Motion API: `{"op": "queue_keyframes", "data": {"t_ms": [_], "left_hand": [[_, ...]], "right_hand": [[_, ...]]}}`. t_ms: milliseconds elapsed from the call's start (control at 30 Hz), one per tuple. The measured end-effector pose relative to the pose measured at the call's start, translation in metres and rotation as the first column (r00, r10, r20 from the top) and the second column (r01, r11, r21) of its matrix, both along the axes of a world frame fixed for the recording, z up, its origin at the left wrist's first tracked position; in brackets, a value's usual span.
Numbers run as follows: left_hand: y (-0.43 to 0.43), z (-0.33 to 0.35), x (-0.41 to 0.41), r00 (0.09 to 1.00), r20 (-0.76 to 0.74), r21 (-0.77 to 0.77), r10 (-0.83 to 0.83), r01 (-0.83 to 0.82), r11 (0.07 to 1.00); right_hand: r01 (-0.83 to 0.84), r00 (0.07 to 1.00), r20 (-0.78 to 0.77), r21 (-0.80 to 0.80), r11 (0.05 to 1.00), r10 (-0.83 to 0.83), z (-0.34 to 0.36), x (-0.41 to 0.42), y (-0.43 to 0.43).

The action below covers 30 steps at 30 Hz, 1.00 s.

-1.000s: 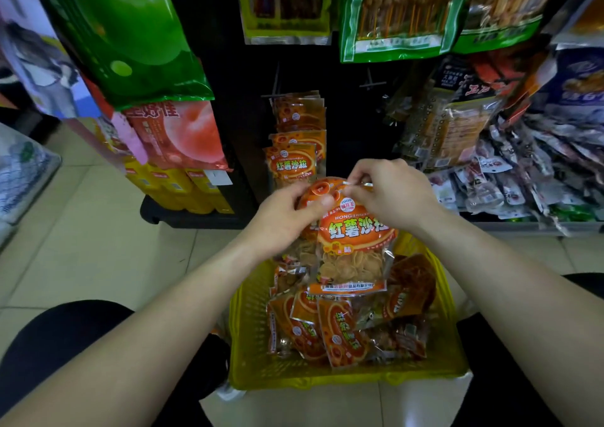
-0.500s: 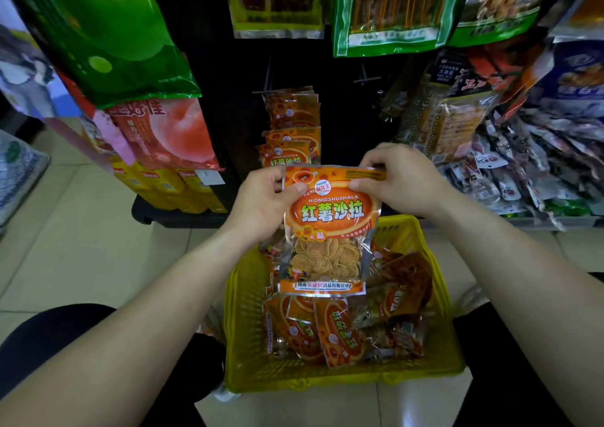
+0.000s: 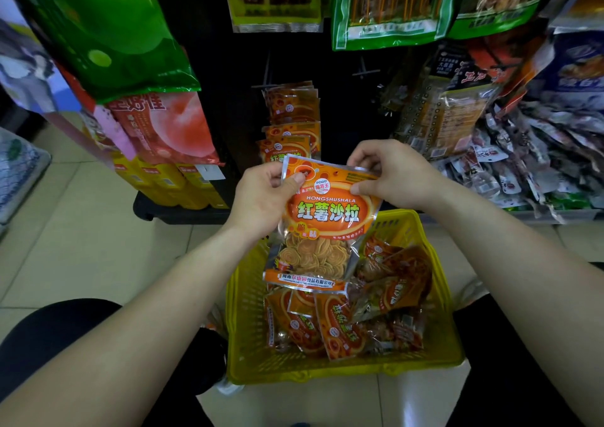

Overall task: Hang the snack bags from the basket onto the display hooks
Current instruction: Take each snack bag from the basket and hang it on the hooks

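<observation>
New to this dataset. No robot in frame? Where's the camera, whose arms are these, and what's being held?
There is no machine here. A person works bare-handed, and the only camera sits on their head, looking forward and down, so both forearms are their own. The left hand and right hand grip the top of one orange snack bag, one hand on each side. They hold it upright above a yellow basket set between the person's knees. The basket holds more bags. Behind it, matching bags hang on the display, with other packs around them. The held bag is not yet on a hook.
</observation>
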State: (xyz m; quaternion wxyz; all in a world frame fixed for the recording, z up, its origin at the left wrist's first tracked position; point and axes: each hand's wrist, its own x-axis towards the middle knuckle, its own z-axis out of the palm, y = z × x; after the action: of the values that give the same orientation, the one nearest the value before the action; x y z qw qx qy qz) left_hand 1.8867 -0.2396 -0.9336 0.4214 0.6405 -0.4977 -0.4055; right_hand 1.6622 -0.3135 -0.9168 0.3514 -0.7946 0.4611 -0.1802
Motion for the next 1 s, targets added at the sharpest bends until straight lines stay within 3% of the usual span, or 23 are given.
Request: {"op": "queue_keyframes", "data": {"t_ms": [133,667,833,1000], "left_hand": [[-0.001,-0.001,0.001,1.0,0.003,0.001,-0.007,0.007,1.0],[-0.002,-0.01,-0.001,0.997,0.039,0.003,-0.066,0.066,0.998],[0.002,-0.012,-0.004,0.993,0.014,-0.008,-0.119,0.119,0.993],[0.0,-0.013,0.02,0.982,0.161,0.019,-0.103,0.102,0.995]], "right_hand": [[-0.039,0.998,0.042,0.01,0.999,0.039,0.001,0.0,0.002],[-0.062,0.996,-0.059,0.035,0.997,0.064,0.004,0.004,0.004],[-0.168,0.963,-0.213,0.005,0.986,0.165,0.003,0.015,0.013],[-0.101,0.933,-0.359,-0.168,0.981,0.035,0.002,0.028,0.014]]}}
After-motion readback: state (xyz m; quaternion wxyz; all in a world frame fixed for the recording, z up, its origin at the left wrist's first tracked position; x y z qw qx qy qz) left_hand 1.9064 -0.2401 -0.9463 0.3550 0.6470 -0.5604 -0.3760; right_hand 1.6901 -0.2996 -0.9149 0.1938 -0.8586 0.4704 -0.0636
